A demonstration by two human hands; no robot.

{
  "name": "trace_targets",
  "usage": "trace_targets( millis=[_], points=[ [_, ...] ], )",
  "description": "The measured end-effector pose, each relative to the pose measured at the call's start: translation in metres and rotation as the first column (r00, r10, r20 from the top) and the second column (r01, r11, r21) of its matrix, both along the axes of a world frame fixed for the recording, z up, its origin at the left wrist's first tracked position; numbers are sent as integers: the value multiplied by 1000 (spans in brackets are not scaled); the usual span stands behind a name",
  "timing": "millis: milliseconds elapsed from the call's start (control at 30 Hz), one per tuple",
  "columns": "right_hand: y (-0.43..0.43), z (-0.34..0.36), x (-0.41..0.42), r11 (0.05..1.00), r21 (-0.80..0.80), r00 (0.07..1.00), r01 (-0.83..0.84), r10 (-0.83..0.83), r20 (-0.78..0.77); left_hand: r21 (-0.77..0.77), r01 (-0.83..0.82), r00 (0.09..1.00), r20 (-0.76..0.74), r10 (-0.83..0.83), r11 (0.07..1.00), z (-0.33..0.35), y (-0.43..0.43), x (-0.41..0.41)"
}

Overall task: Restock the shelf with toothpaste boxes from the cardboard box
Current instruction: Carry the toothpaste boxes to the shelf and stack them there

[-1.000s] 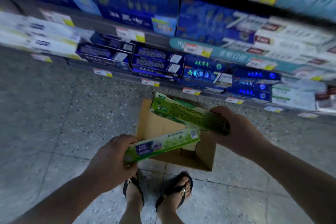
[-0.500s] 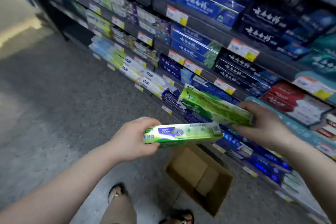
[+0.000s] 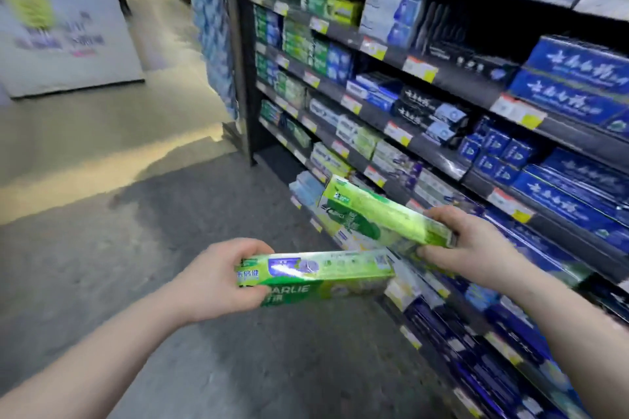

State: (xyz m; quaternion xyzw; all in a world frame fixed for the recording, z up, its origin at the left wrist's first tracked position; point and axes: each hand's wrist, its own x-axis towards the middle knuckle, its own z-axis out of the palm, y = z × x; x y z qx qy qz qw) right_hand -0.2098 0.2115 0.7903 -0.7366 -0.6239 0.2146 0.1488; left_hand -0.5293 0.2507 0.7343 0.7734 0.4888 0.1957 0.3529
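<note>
Two-handed carry to shelf (image 3: 429,149): left hand (image 3: 218,279) clamped on Darlie toothpaste box (image 3: 323,277), right hand (image 3: 466,241) clamped on second green box (image 3: 384,218). Next, likely: find matching slot beyond right grip.

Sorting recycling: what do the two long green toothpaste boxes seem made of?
Long green toothpaste box in left hand: probably glossy coated cardboard, given crisp folded edges and glare. Green box in right hand: seemingly the same, equally shiny.
</note>
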Motion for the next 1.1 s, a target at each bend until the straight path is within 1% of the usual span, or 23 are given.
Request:
trace_targets(
  millis=[167,300,400,500,700,800,967,1100],
  points=[
    [80,31,-85,991,-1,991,-131,131,-2,-16,-152,987,46,152,988,33,51,-92],
    [146,50,-120,976,27,977,-215,214,18,-21,-197,978,73,198,980,47,96,-130],
    [201,57,-138,964,34,964,-265,263,36,-6,-221,973,64,221,975,52,137,-144],
    [265,60,-151,951,46,952,-306,305,25,-33,-249,965,74,250,968,57,188,-156],
    [407,70,-171,928,86,931,-362,365,-23,-94,-297,943,127,307,950,71,314,-179],
    [474,84,-177,915,87,918,-394,396,0,-86,-314,935,143,324,945,83,376,-183],
    [566,100,-194,903,101,908,-417,419,4,-97,-319,919,214,333,943,89,461,-196],
    [627,106,-213,905,91,910,-415,413,36,-124,-282,915,265,305,951,85,527,-212]
  ],
)
